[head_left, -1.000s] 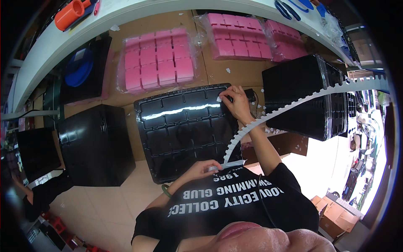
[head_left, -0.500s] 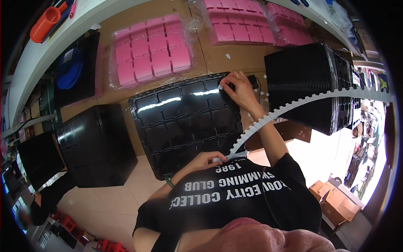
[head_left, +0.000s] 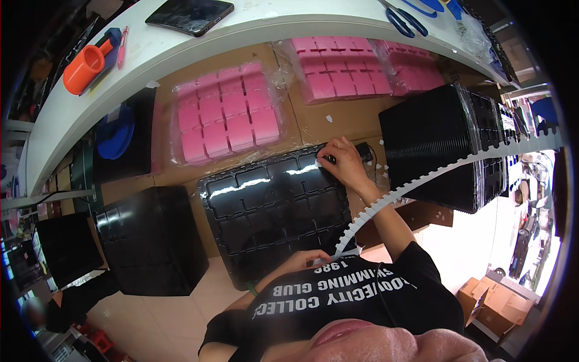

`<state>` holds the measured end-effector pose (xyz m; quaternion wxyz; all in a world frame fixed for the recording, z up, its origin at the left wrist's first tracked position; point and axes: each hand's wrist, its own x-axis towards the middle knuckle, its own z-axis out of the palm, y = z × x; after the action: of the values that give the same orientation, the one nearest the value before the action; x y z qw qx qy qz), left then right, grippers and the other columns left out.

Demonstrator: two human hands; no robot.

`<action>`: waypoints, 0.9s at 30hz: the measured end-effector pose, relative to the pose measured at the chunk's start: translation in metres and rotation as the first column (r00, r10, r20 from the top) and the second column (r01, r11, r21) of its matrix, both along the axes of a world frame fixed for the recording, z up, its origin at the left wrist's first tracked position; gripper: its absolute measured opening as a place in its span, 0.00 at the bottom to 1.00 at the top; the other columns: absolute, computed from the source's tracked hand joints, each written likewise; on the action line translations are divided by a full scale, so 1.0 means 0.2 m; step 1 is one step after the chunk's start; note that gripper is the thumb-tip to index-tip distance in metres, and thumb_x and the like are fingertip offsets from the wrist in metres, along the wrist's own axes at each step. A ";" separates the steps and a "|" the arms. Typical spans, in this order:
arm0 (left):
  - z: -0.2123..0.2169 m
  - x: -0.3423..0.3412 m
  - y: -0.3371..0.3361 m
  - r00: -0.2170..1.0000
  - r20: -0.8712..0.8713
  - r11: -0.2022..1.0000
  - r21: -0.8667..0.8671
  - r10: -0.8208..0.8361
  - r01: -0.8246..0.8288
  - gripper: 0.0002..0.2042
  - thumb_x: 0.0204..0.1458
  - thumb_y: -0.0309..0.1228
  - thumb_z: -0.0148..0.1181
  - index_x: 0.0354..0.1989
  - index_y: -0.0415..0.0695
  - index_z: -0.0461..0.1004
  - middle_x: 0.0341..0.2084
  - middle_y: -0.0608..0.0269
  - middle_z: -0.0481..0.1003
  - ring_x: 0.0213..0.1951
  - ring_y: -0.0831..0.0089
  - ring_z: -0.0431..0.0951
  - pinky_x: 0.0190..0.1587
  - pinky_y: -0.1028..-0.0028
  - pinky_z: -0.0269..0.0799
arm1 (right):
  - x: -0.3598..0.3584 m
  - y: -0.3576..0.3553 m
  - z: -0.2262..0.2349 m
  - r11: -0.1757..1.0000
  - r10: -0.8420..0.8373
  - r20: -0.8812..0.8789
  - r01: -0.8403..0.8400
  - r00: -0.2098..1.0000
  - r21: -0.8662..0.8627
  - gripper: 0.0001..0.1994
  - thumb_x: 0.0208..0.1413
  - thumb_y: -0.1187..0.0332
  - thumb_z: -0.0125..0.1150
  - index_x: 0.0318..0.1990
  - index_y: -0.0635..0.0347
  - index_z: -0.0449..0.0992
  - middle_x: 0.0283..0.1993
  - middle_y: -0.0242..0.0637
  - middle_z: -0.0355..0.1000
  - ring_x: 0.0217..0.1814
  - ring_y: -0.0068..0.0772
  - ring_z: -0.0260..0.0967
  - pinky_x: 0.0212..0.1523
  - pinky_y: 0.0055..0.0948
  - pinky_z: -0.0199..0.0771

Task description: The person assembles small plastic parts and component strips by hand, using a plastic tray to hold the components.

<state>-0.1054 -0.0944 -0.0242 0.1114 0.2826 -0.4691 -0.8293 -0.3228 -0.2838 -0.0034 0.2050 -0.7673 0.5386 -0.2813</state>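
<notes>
A black plastic tray (head_left: 274, 208) with moulded rectangular sections lies in front of me, glossy under the light. At its far right corner my right hand (head_left: 344, 161) is closed, thumb and fingers pinched together at the rim. A small white piece shows at the fingertips, too small to name. My left hand (head_left: 304, 260) is closed near the tray's near edge, close to my shirt. It grips the near end of a long white strip with notched edges (head_left: 401, 192), partly hidden by the fingers. The strip arches over my right forearm to the far right.
Stacks of black trays stand to the right (head_left: 428, 142) and left (head_left: 151, 241). Behind lie plastic-wrapped pink foam blocks (head_left: 229, 114) on cardboard. A white shelf (head_left: 253, 24) holds a phone (head_left: 190, 15), scissors (head_left: 405, 21) and an orange tape dispenser (head_left: 84, 69). Cardboard boxes (head_left: 497, 304) sit lower right.
The view has tilted up, so everything sits lower and more of the white shelf shows. Both hands keep about the same places at the tray.
</notes>
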 end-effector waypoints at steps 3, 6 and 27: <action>0.02 0.00 -0.03 1.000 -0.008 0.999 0.032 -0.003 0.004 0.12 0.58 0.34 0.58 0.46 0.42 0.74 0.37 0.68 0.77 0.39 0.82 0.73 0.43 0.79 0.68 | 0.00 -0.01 0.02 0.999 0.034 -0.015 -0.033 0.999 0.019 0.06 0.44 0.72 0.67 0.31 0.57 0.78 0.33 0.33 0.69 0.41 0.38 0.66 0.44 0.33 0.65; 0.03 0.00 -0.05 0.999 0.018 0.998 0.053 -0.028 0.027 0.12 0.56 0.32 0.59 0.47 0.42 0.74 0.38 0.67 0.77 0.40 0.82 0.74 0.44 0.78 0.68 | 0.00 -0.02 0.05 0.999 0.045 -0.033 -0.045 0.998 -0.004 0.06 0.43 0.72 0.67 0.31 0.58 0.78 0.33 0.33 0.70 0.42 0.38 0.66 0.44 0.33 0.65; 0.01 0.01 -0.05 0.997 -0.083 0.999 0.053 0.005 -0.001 0.18 0.51 0.33 0.63 0.50 0.44 0.72 0.40 0.66 0.76 0.40 0.82 0.73 0.43 0.79 0.69 | 0.12 -0.02 0.06 0.993 -0.122 -0.278 0.116 0.953 -0.038 0.03 0.41 0.73 0.64 0.26 0.59 0.77 0.32 0.37 0.70 0.39 0.45 0.68 0.43 0.40 0.69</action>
<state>-0.1027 -0.1047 -0.0223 0.1246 0.2514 -0.4414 -0.8523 -0.2993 -0.2877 0.0085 0.1014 -0.7677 0.6044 -0.1875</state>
